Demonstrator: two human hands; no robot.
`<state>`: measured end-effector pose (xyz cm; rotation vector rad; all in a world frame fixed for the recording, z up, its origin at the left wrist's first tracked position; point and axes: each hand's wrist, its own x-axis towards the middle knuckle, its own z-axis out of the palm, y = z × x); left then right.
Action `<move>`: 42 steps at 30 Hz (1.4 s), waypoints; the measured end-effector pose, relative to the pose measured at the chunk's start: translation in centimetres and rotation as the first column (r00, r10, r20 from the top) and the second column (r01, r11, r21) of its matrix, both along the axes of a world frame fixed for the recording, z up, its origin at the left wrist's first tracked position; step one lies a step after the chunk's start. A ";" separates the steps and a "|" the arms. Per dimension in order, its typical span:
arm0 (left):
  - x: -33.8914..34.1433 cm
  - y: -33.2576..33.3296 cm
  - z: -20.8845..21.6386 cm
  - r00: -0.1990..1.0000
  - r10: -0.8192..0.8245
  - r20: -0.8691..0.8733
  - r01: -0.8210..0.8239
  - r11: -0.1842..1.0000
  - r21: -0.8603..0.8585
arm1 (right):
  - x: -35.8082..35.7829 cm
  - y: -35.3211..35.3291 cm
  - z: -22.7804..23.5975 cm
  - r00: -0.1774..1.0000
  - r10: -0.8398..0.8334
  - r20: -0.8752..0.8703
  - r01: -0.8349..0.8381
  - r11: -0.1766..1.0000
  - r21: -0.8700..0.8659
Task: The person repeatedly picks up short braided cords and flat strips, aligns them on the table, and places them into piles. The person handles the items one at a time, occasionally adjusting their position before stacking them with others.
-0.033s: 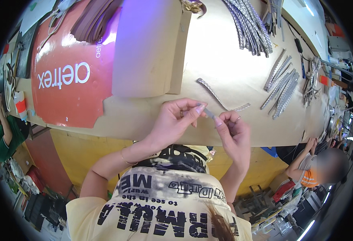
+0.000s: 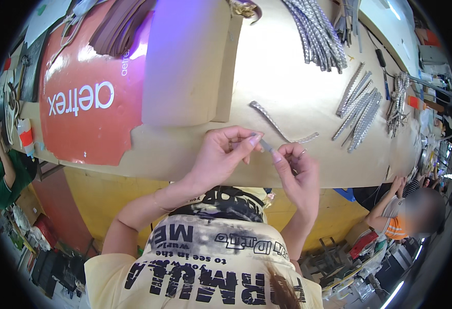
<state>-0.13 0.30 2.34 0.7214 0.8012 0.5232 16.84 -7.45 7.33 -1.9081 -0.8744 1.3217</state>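
Note:
Close to the table's near edge, a short flat grey strip (image 2: 266, 146) is stretched between my two hands. My left hand (image 2: 221, 152) pinches one end between thumb and fingertips. The other end is in the pinch of my right hand (image 2: 299, 167), which wears a ring. Just beyond my fingers, a silvery braided strap (image 2: 270, 119) lies curved on the brown-covered table (image 2: 282, 92), apart from both hands. To its right rests a loose group of short braided straps (image 2: 357, 110). My fingers hide the ends of the grey strip.
A cardboard box (image 2: 179, 67) and a red-orange board (image 2: 84, 131) with brown strips (image 2: 118, 31) on it occupy the left. At the far right lie a long braided bundle (image 2: 318, 38), a dark-handled tool (image 2: 381, 58) and another bundle (image 2: 399, 100). Co-workers' arms show at both sides.

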 end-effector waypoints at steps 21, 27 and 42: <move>3.2 0.3 -1.7 0.759 0.233 -0.607 0.551 0.265 0.791 | 1.1 1.4 1.4 0.896 -0.023 0.444 0.038 0.999 -0.026; 3.1 -0.8 -3.7 0.586 0.281 -0.760 0.718 0.255 0.648 | 2.0 2.2 -1.4 0.958 -0.007 0.285 -0.002 0.999 0.032; 2.0 -0.3 -3.8 0.683 0.229 -0.693 0.628 0.301 0.718 | 0.0 5.9 -6.0 0.993 -0.109 0.036 0.108 0.993 0.040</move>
